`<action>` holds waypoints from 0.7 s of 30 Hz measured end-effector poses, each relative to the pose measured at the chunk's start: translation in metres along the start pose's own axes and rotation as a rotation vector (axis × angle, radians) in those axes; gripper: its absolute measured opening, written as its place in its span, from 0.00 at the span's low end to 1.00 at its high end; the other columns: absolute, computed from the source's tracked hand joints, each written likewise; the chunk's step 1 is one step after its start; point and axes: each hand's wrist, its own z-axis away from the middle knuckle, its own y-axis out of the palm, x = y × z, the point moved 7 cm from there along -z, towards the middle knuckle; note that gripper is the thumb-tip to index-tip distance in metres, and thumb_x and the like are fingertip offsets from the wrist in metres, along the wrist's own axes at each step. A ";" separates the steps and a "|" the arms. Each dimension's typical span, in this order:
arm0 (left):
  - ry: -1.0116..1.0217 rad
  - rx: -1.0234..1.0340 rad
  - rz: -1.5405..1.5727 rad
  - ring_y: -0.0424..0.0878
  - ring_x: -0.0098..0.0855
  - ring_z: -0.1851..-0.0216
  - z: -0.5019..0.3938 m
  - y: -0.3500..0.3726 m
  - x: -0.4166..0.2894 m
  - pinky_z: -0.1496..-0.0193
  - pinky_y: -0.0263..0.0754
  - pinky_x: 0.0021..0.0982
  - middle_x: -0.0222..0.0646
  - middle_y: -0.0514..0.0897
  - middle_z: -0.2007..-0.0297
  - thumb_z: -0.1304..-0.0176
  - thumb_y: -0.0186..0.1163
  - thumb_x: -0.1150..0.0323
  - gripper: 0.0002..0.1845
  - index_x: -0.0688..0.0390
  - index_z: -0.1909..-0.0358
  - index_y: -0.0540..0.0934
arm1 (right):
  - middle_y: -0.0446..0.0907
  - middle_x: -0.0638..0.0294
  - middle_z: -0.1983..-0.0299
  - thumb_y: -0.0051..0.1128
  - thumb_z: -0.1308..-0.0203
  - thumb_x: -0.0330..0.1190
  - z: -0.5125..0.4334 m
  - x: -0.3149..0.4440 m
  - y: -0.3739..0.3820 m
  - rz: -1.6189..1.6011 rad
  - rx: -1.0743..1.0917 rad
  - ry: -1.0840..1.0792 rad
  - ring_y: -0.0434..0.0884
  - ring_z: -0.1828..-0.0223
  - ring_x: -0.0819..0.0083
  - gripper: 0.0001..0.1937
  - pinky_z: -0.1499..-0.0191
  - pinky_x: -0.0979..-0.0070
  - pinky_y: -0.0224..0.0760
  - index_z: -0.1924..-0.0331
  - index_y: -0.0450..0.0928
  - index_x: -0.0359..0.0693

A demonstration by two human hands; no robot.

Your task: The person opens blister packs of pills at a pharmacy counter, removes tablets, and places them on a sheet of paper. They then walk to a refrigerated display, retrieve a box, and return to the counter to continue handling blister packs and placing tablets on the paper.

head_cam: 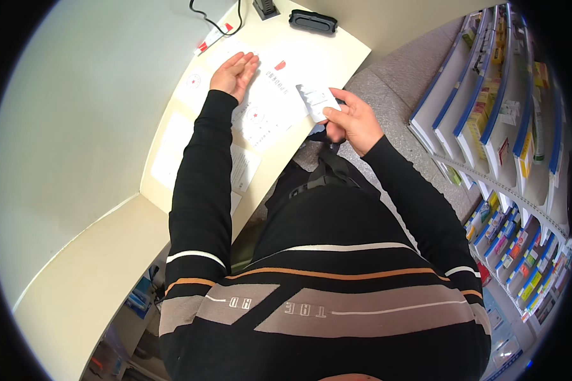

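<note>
My right hand (355, 121) pinches a small white card (314, 99) between thumb and fingers, past the desk's front edge. Faint printing marks the card's upper face. Over the cream desk (350, 59), my left hand (236, 76) is half turned up with its fingers loosely bent and nothing in it. Beneath and beside that hand lie white papers. One large sheet (279, 107) bears print and a red seal; another paper (190, 85), to its left, also has a red stamp. A smaller printed sheet (244, 169) lies closer to my body, partly hidden by my left forearm.
A black oblong device (313, 21) sits at the desk's far end, near a black cable (209, 21) and a white-and-red tube (214, 39). Shelves of boxed goods (486, 105) stand on the right. A pale wall (86, 119) borders the desk's left side.
</note>
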 end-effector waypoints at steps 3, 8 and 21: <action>-0.019 -0.052 0.058 0.74 0.53 0.40 -0.005 -0.011 -0.002 0.38 0.77 0.39 0.56 0.65 0.35 0.28 0.46 0.75 0.25 0.71 0.32 0.56 | 0.81 0.56 0.69 0.55 0.35 0.25 0.007 0.001 -0.010 -0.005 -0.020 -0.014 0.78 0.75 0.78 0.27 0.75 0.82 0.71 0.36 0.60 0.24; -0.001 0.119 0.034 0.74 0.49 0.41 0.002 0.003 0.006 0.40 0.78 0.40 0.48 0.70 0.37 0.29 0.53 0.70 0.26 0.68 0.33 0.60 | 0.81 0.56 0.68 0.56 0.33 0.29 0.013 0.002 -0.015 0.023 -0.063 -0.035 0.77 0.77 0.80 0.25 0.75 0.83 0.71 0.37 0.61 0.27; -0.335 0.309 -0.188 0.72 0.21 0.79 0.132 0.108 0.090 0.75 0.66 0.21 0.32 0.78 0.72 0.37 0.53 0.75 0.05 0.65 0.61 0.75 | 0.80 0.62 0.70 0.51 0.33 0.26 0.017 -0.002 0.001 0.214 -0.003 -0.075 0.77 0.75 0.80 0.21 0.72 0.81 0.71 0.38 0.65 0.35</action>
